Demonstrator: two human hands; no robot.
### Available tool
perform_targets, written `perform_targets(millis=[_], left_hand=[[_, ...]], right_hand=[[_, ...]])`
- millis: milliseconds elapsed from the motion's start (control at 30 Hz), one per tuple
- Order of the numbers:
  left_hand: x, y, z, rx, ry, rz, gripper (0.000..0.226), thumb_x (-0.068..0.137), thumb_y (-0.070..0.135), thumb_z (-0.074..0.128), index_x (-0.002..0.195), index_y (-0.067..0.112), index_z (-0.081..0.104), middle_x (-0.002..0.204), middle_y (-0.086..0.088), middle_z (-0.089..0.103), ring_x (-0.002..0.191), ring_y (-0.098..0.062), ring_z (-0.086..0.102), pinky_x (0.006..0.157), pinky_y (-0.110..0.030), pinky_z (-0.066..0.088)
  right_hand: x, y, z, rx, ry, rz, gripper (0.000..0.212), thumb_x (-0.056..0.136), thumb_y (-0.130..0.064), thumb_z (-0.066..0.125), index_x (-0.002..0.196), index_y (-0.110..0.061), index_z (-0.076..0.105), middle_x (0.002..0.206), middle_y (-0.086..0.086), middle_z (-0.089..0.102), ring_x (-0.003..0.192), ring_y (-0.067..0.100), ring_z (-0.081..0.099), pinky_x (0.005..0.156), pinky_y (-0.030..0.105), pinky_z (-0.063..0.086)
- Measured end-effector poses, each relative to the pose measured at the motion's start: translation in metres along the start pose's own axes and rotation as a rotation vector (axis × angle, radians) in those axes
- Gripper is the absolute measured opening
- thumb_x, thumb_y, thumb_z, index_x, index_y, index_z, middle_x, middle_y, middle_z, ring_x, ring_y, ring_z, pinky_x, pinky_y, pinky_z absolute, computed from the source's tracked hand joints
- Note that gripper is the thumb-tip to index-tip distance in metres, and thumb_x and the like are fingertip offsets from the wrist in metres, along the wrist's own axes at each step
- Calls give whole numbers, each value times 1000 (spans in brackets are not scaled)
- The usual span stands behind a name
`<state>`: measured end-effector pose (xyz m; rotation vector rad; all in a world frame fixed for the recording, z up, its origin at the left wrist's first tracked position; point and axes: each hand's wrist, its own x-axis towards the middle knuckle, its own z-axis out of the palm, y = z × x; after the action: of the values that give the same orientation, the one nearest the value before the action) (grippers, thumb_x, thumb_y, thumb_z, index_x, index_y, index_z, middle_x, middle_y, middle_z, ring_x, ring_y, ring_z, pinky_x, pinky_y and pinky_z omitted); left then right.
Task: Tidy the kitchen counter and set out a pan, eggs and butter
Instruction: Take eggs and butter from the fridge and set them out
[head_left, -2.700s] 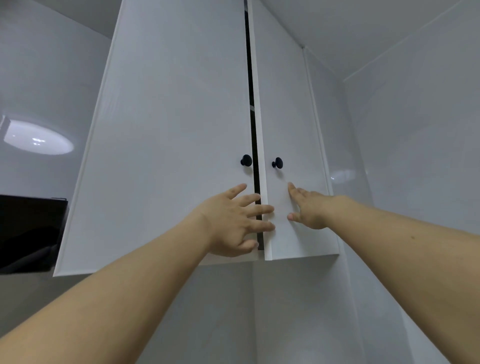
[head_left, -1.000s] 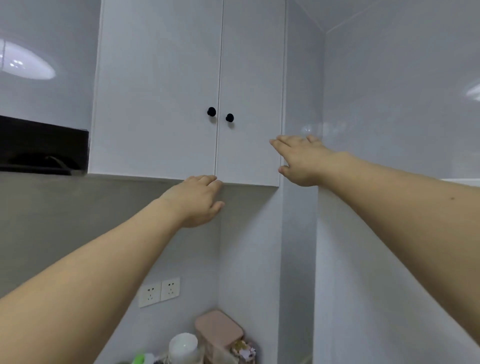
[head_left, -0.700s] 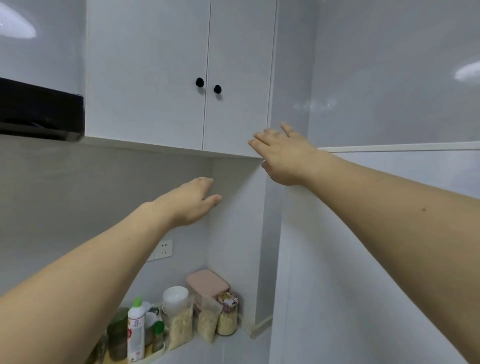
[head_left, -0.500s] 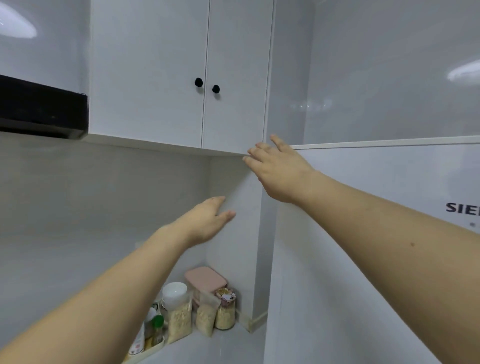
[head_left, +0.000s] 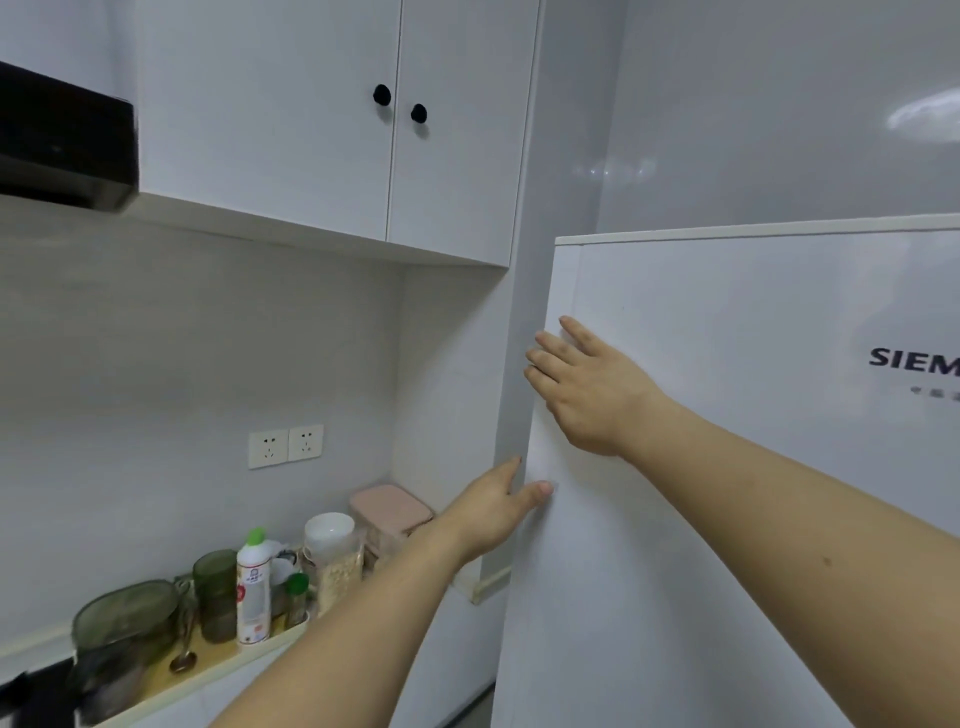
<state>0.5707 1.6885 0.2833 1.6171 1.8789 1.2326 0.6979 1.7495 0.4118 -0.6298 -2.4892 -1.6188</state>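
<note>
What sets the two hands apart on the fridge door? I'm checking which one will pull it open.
The left hand sits lower, at the fridge door's left edge, thumb on the front and fingers hidden behind the edge. The right hand sits higher, fingers straight and spread, over the door's front near that edge. The left looks nearer a grip; the right shows none. Both hold nothing else, and the door looks shut.

We note a white wall cupboard (head_left: 332, 130) with two round black knobs (head_left: 382, 95), both doors closed, and a black extractor hood (head_left: 62, 150) at its left. Below, we see a white double wall socket (head_left: 285, 446) above a shallow tray (head_left: 218, 660) holding a white green-capped bottle (head_left: 253, 587), dark green glass jars (head_left: 214, 595) and a pink-lidded container (head_left: 390, 509). A tall white fridge (head_left: 727, 467) with dark lettering stands at right.
</note>
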Motion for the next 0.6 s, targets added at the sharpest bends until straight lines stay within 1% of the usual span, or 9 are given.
perform_targets(millis=[33,100,167,233,333,433,500,567,600], left_hand=[[0,0,3,-21,-2,6,52,98,45,50,145,27,37,134,23,42,124,1,40,102,-19,30],[3,-3,7,-45,7,33,43,97,44,51,137,32,44,132,24,48,123,0,46,101,-23,35],[5,-8,11,-46,22,65,46,96,43,52,140,35,41,135,18,52,122,-4,50,101,-24,38],[5,-12,16,-52,41,103,49,96,44,52,142,37,37,137,19,51,122,-1,49,101,-23,38],[6,-20,23,-59,81,151,53,97,44,50,146,38,29,142,20,45,125,2,45,102,-20,36],[8,-27,36,-60,122,171,66,98,50,43,154,33,14,155,14,30,139,-3,32,113,-26,29],[7,-27,47,-66,143,152,71,100,49,38,156,24,1,161,9,15,145,-7,20,115,-23,19],[6,-28,58,-60,199,138,71,102,45,35,155,18,-4,162,5,7,146,-8,14,108,-14,15],[5,-27,63,-58,222,140,70,103,43,34,155,17,-4,163,4,6,146,-8,12,106,-11,13]], right_hand=[[1,-3,4,-12,13,-9,55,100,-26,16,153,-9,17,160,11,13,148,29,3,115,49,-15],[2,-7,10,-58,30,-21,57,99,-27,12,153,-10,15,160,11,12,148,29,3,115,51,-17],[3,-11,16,-126,17,-42,58,100,-31,10,154,-10,3,161,11,3,149,29,-3,114,51,-19],[2,-13,20,-173,24,-56,59,101,-33,8,152,-10,-8,161,11,-6,148,29,-10,113,52,-20],[4,-15,24,-197,46,-88,60,100,-34,6,151,-9,-12,160,11,-11,147,28,-13,114,52,-20],[6,-16,24,-221,-1,-105,59,100,-35,5,152,-10,-7,161,11,-8,148,28,-12,114,53,-20],[8,-15,26,-231,-13,-113,61,97,-35,0,153,-10,0,161,12,1,148,30,-7,113,54,-18],[8,-13,24,-216,19,-110,69,91,-33,-6,153,-11,18,158,12,21,148,32,8,116,55,-10],[8,-13,26,-210,32,-107,71,90,-33,-3,150,-12,28,152,12,34,146,32,17,117,54,-5]])
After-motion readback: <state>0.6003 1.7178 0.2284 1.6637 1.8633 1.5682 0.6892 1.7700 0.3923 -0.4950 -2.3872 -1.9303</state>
